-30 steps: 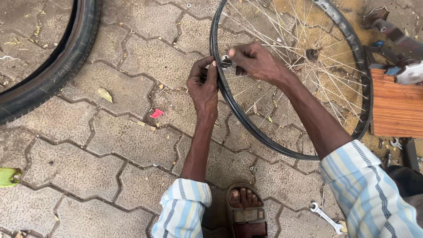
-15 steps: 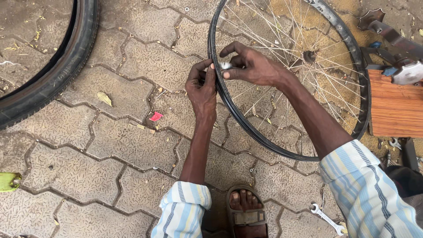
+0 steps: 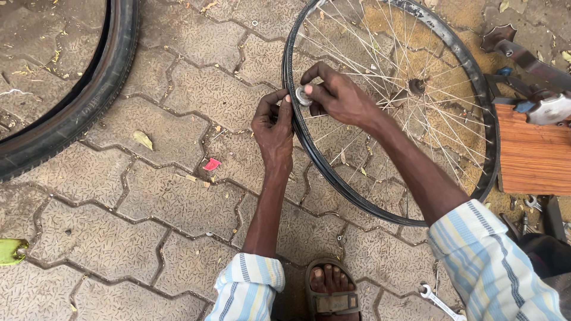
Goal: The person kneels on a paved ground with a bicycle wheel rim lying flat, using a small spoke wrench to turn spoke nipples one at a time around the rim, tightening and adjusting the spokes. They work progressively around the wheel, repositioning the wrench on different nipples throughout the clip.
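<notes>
Pinching a small round metal tool [image 3: 304,96], right-hand fingers [image 3: 318,90] meet left-hand fingers [image 3: 284,110] gripping the rim [image 3: 321,160].

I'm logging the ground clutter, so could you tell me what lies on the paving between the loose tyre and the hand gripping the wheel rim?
In the head view, a dry leaf and a small red scrap lie between the tyre and the left hand.

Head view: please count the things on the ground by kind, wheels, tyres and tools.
Spoked wheel rim: 1, left hand on it
Round spoke tool: 1, in right hand
Loose tyre: 1
Spanner: 1
Total: 4
</notes>
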### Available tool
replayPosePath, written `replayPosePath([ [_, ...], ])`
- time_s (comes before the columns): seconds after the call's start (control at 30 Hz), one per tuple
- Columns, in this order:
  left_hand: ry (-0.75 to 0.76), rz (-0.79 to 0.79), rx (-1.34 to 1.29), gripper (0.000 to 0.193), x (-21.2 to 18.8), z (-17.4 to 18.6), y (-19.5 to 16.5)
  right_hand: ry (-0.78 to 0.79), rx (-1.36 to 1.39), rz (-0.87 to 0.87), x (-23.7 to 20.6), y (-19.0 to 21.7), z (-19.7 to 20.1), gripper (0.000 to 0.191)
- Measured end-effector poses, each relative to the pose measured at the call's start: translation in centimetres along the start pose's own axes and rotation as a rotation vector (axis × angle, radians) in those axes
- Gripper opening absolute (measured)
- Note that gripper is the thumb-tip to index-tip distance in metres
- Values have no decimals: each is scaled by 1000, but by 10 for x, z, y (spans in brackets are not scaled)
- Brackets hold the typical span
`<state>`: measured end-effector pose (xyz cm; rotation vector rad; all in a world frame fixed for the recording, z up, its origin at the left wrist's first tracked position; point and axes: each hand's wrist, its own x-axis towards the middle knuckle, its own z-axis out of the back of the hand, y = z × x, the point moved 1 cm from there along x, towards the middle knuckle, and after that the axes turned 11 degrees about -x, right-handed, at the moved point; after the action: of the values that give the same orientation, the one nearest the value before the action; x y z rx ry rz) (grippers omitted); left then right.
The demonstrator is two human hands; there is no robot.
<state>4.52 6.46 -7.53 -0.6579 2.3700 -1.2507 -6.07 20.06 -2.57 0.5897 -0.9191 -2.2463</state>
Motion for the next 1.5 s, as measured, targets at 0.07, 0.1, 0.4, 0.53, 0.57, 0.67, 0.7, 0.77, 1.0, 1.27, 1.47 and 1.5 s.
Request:
replayPosePath([
  [0.07,-12,10,15,20,1,1,1,-49,9,-68,3,-1,-2,52],
  [0.1,-6,2,13,20,1,1,1,-33,-6,-97,4,-2,-2,52],
  [0.4,17,-11,-51,21,3,0,2,-3,0,74,1,2,5,59],
  [0.53,-8,-3,25,21,4,0,2,9,-68,-124,4,0,-1,54],
  [0.57,-16,5,39,21,4,0,3,44,-125,-158,4,-1,0,55],
  [0.67,-14,6,-6,21,3,-1,2,-14,-175,356,-2,1,5,55],
  [0.7,-8,2,-7,21,3,-1,2,11,-123,372,-3,1,7,57],
  [0.77,-3,-3,-4,21,2,-1,1,67,-12,403,-4,3,7,63],
  [1.0,-14,16,18,21,5,0,2,-55,-6,-17,5,2,-4,58],
  [1.27,68,40,-30,19,6,5,2,-99,-153,-123,5,-10,-4,43],
  [1.47,81,-78,166,11,12,9,5,-338,-289,291,-46,10,-3,40],
  [1.5,94,-95,151,11,11,9,7,-252,-344,223,-57,12,-4,39],
])
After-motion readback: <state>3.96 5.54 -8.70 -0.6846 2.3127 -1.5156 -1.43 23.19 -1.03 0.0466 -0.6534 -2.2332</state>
